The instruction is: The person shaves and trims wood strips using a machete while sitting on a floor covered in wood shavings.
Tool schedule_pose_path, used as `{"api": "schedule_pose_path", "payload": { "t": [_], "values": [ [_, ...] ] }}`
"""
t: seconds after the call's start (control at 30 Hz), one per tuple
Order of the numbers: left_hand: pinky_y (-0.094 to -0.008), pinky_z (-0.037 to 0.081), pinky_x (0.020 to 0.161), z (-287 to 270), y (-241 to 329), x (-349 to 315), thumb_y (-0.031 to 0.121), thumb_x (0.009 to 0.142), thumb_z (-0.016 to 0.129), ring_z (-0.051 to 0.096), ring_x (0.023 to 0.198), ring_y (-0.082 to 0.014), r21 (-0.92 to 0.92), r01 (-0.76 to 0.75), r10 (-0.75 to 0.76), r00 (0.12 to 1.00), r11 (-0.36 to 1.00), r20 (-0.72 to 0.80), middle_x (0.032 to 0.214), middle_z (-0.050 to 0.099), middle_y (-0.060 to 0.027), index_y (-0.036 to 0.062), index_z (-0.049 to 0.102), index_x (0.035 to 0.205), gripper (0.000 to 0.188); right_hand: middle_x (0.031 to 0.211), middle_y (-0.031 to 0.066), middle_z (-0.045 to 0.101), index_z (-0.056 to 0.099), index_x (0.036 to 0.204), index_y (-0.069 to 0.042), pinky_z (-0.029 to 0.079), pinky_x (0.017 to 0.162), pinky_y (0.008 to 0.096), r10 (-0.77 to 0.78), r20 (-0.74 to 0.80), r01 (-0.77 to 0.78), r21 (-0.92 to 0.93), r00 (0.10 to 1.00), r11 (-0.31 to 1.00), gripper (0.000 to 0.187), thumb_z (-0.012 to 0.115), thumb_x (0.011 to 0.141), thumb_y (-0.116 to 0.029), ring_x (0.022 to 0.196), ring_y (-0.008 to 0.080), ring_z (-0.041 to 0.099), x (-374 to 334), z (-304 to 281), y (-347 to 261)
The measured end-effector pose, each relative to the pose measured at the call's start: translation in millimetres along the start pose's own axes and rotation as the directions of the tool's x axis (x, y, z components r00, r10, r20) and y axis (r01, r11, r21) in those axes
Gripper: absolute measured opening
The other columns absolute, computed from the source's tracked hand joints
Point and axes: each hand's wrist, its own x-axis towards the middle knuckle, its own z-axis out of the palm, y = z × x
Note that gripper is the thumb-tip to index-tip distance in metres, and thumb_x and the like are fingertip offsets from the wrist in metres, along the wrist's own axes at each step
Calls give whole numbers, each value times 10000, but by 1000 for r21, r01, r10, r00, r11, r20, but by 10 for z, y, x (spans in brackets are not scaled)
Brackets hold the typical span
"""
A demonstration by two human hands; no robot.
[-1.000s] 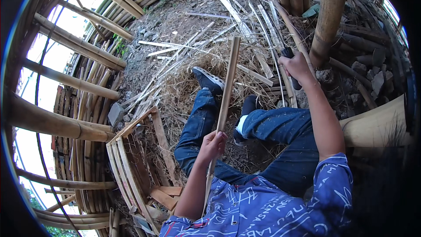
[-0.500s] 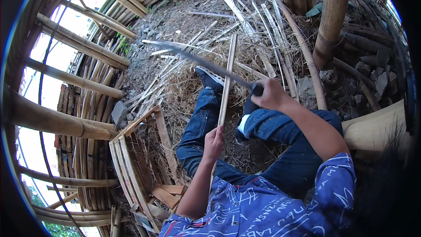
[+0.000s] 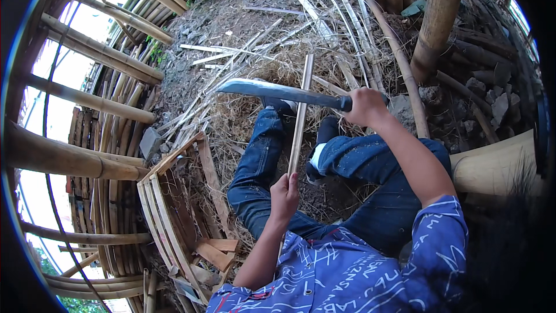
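Observation:
My right hand [image 3: 366, 108] is wrapped round the dark handle of a machete [image 3: 272, 91], whose long blade points left. That blade crosses the upper part of a narrow bamboo strip [image 3: 299, 133]; whether it touches the strip I cannot tell. Lower down, my left hand [image 3: 284, 196] grips the strip, with the thumb along it. The strip stands out away from me between my legs, and its near end runs down toward my shirt.
Split bamboo strips [image 3: 231, 58] and shavings [image 3: 289, 64] litter the ground ahead. To my left stands a wooden crate [image 3: 155, 197] beside bamboo rails [image 3: 87, 162]. A thick bamboo post [image 3: 435, 29] rises at right, near rubble [image 3: 503, 107]. One large bamboo piece [image 3: 495, 165] lies by my right leg.
The machete has swung lower and nearer, and its blade, blurred before, now lies almost level across the strip. My left hand has shifted slightly, still on the strip.

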Motion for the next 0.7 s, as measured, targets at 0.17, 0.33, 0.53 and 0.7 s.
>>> {"api": "schedule_pose_path", "payload": {
  "t": [0.17,0.33,0.53,0.7],
  "values": [
    [-310,344,473,-66,-59,19,326,1011,525,394,549,-70,6,23,-23,1000,1000,0,555,447,-21,1,517,743,421,764,150,697,709,811,-115,560,733,449,-71,-19,71,-27,997,997,194,658,706,-270,753,339,696,-51,-21,-105],
    [-320,354,476,-72,68,11,304,1010,524,415,528,-88,13,-10,11,999,1000,-47,553,469,-54,-4,518,785,381,740,146,690,689,767,-92,552,700,441,-319,88,326,-82,944,942,222,695,653,-283,714,336,694,-234,149,-302],
    [-336,360,466,-185,213,9,247,1000,543,447,495,-132,29,-25,26,998,999,-55,549,486,-116,-14,510,809,325,747,146,688,672,732,-102,547,700,436,-251,8,250,-73,968,965,215,705,642,-295,742,327,694,-99,127,-206],
    [-295,327,474,-242,414,97,258,1003,544,378,555,-62,90,-66,67,998,994,-9,571,423,-7,8,493,788,334,719,128,685,680,737,-114,543,681,427,-246,-79,242,-64,966,968,186,707,639,-269,711,311,694,-61,-43,-135]
  ]
}}
